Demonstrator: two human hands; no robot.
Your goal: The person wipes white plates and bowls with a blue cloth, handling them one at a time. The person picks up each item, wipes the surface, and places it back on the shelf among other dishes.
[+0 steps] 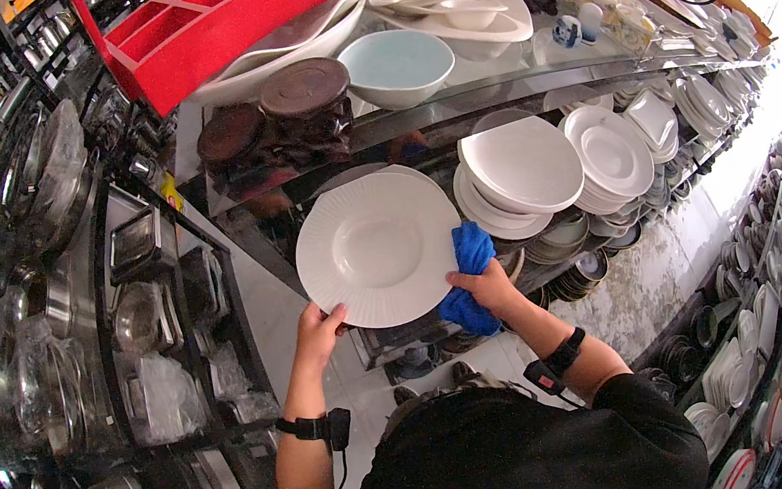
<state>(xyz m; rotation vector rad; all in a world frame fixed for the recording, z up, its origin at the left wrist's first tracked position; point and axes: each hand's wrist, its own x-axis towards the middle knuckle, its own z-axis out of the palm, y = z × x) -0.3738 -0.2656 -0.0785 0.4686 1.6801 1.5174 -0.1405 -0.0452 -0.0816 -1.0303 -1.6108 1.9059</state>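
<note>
A wide-rimmed white plate [380, 250] with fine ridges on its rim is tilted up in front of me at the shelf edge. My left hand [322, 328] grips its lower left rim, thumb on the face. My right hand [486, 286] is at its lower right side, closed around a crumpled blue cloth [473, 312]; whether its fingers also hold the plate cannot be told. Part of another white rim shows behind the plate. Just right of it, a white bowl [523, 165] with a cut-off edge rests on stacked white dishes.
Above are a glass shelf with a pale blue bowl [398, 67], dark round stands [305, 87] and a red compartment box [245, 27]. More white plates [609, 153] line the shelf to the right. Racks of metal and plastic-wrapped ware [171, 395] stand left; dish shelves [736, 375] stand lower right.
</note>
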